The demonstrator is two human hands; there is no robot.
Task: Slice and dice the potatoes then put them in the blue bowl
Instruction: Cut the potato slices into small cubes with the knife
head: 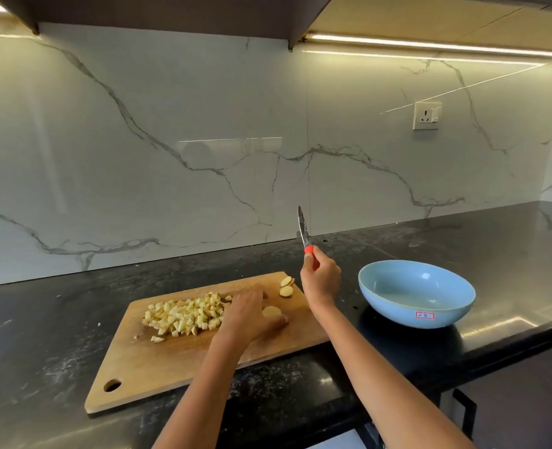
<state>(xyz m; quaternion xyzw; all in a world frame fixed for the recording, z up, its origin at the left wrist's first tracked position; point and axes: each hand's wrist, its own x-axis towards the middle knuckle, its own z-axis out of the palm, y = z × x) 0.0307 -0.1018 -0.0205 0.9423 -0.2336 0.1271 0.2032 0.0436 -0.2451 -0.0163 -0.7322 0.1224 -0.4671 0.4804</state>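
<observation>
A wooden cutting board [170,361] lies on the black counter. A pile of diced potato [183,315] sits on its middle. My left hand [248,314] rests on the board beside the pile, with its thumb and fingers around a round potato slice [271,311]. Two more potato slices [286,286] lie at the board's far right corner. My right hand [320,280] grips the orange handle of a knife [303,231], blade pointing up, above the board's right edge. The blue bowl [416,294] stands to the right, with nothing in it.
The black counter [462,241] runs to a marble backsplash behind. A wall socket [427,115] sits high on the right. The counter's front edge drops off near the board's near right corner, with a dark handle [464,413] below.
</observation>
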